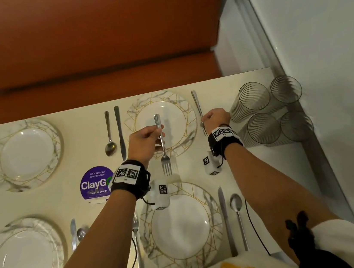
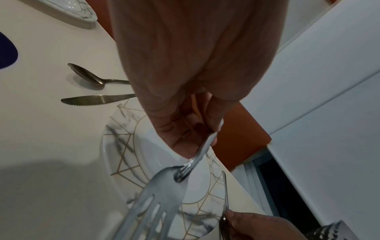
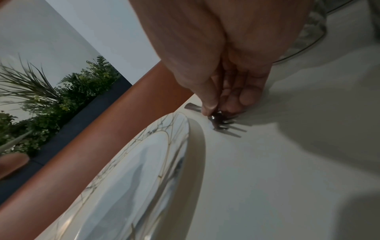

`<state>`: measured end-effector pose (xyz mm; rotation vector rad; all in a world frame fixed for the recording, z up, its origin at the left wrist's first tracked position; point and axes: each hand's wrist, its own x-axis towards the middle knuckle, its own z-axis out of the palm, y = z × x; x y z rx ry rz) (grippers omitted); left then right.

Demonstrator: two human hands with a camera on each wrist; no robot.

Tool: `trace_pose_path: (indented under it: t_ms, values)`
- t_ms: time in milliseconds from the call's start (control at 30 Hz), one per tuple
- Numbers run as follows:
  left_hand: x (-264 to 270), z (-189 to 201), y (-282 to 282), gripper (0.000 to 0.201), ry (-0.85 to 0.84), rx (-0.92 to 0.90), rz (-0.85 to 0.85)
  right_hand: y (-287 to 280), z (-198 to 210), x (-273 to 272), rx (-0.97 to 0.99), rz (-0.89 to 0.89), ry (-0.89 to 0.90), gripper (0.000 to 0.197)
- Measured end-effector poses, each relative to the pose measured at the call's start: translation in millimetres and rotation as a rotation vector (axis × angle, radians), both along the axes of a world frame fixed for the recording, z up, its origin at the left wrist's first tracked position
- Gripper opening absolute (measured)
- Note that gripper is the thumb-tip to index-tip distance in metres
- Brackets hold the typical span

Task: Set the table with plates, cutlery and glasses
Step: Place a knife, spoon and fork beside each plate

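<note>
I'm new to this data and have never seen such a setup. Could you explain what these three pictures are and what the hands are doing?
No machine here: a person sets a table, wearing one camera on the head and a white camera box under each wrist. The wide picture looks down from the head; the other two look along each hand. On the table lie four marbled plates with cutlery beside them; four ribbed glasses stand at its right edge. The left hand grips a fork in the air over the far plate. The fingers of the right hand pinch a second fork down at the table, just right of that plate.
</note>
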<state>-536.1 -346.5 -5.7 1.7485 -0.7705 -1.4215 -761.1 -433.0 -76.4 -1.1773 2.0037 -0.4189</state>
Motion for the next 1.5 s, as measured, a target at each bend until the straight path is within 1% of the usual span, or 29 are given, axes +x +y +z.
trace_pose_path:
  t_ms: [133, 333, 733, 833, 900, 1033, 1133, 1267, 1400, 1500]
  values:
    - [1, 0, 1, 0.015, -0.002, -0.001, -0.002, -1, -1, 1, -0.003, -0.02, -0.002, 0.013]
    - [3, 0, 3, 0.018, 0.0, 0.003, -0.003, -2, -1, 1, 0.008, -0.024, -0.003, 0.021]
    - [8, -2, 5, 0.018, 0.022, 0.007, 0.018, 2, 7, 5, 0.013, -0.023, 0.012, 0.021]
    - [8, -1, 5, 0.017, 0.018, 0.003, 0.017, 7, 12, 4, -0.07, -0.048, 0.033, 0.022]
    - [8, 0, 5, 0.018, 0.009, -0.001, 0.018, 12, 19, 6, -0.167, -0.048, 0.038, 0.017]
    - [9, 3, 5, 0.022, 0.009, -0.017, 0.024, 21, 34, 24, -0.351, 0.056, -0.01, 0.012]
    - [13, 5, 9, 0.021, 0.017, -0.039, 0.037, 35, 51, 50, -0.399, 0.204, -0.115, 0.012]
    - [29, 8, 20, 0.015, 0.02, -0.066, 0.077, 63, 65, 95, -0.348, 0.405, -0.204, 0.011]
    - [64, 7, 35, 0.017, -0.035, -0.105, 0.126, 95, 61, 138, -0.249, 0.52, -0.217, 0.012]
    - [98, 5, 49, 0.014, -0.026, -0.109, 0.167, 118, 56, 171, -0.212, 0.567, -0.222, 0.014]
